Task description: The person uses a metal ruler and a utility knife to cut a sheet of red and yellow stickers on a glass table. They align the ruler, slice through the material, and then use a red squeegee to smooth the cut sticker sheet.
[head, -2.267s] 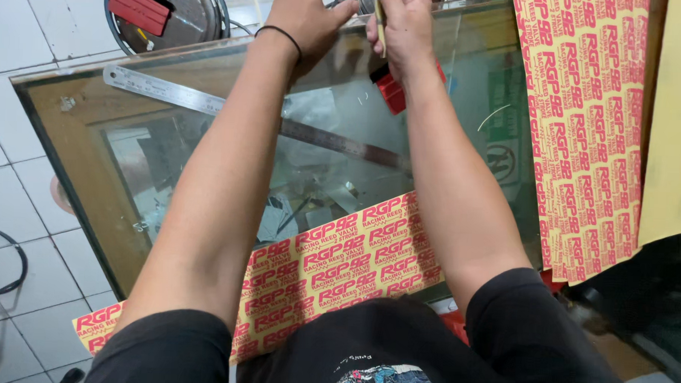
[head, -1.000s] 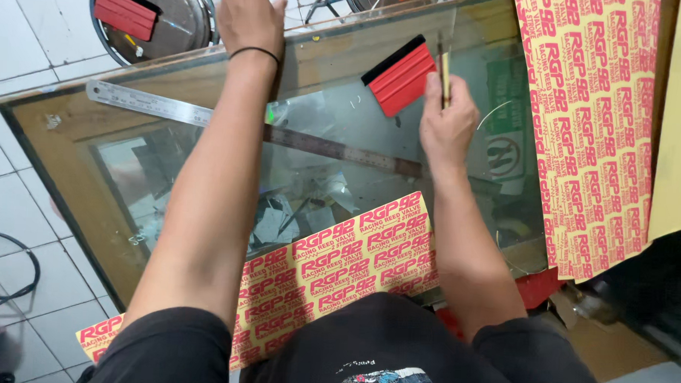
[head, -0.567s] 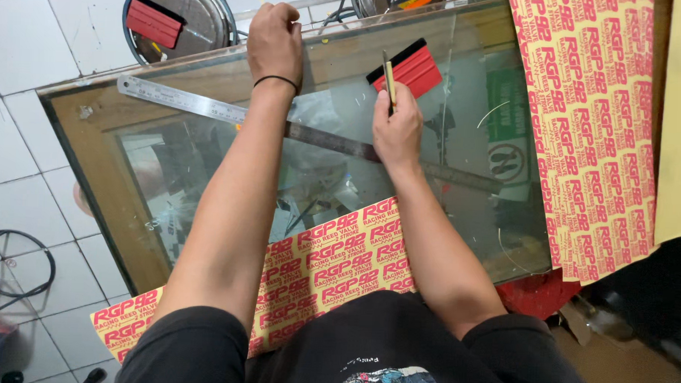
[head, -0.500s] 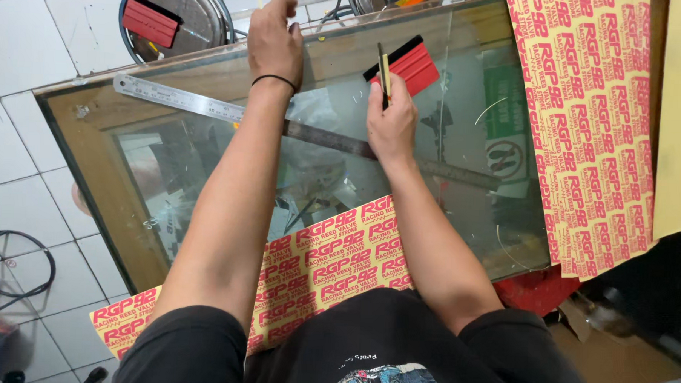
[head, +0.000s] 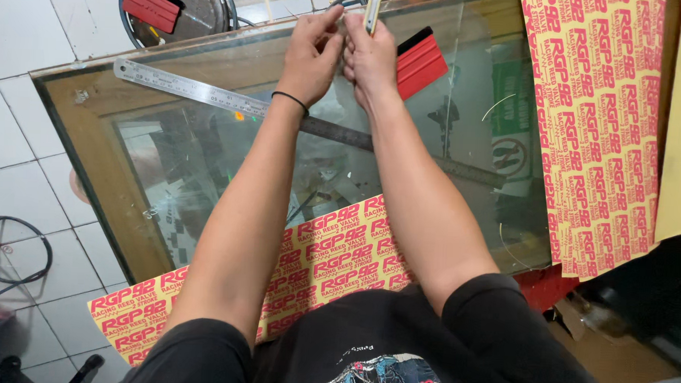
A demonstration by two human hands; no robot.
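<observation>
Here the right hand (head: 369, 60) pinches a slim yellow knife (head: 374, 8).

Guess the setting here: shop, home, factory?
Probably a small sticker or decal cutting shop. A glass-topped counter carries a long steel ruler and a red squeegee, with printed yellow-and-red sticker sheets laid over it. The right hand holds a slim knife-like tool.
</observation>
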